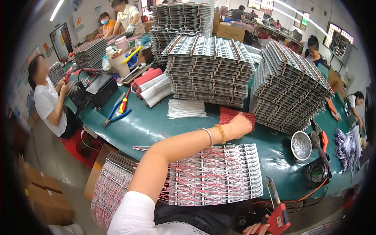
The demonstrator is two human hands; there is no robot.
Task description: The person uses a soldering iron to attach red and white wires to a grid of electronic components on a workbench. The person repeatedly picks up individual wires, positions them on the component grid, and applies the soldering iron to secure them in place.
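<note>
Starting far left, well off to the side of both hands, there's a pile of wire-covered boards (111, 188), all pink and white strands. Further up the counter (152, 125) are blue-handled pliers (115, 113), then a bunch of white wires (186, 108) just left of the left hand. Past that hand is a tall stack of boards (207, 74). The board being worked on (237, 176) lies flat, nearer the body than the left hand, under the forearm, with red and white wires strewn over much of it. The left hand (239, 125) is on the red wires (227, 116), fingers curled down; can't tell if it's pinched any. The right hand (256, 228), cut off by the lower edge, is wrapped around a red soldering gun (280, 219), tip up beside the board's right edge. Beyond it, further right, is a metal bowl (302, 158). Looks to me like the picking-up-a-red-wire step; I'd guess the next move needs one strand teased loose and its end lined up on the board for the gun.
</note>
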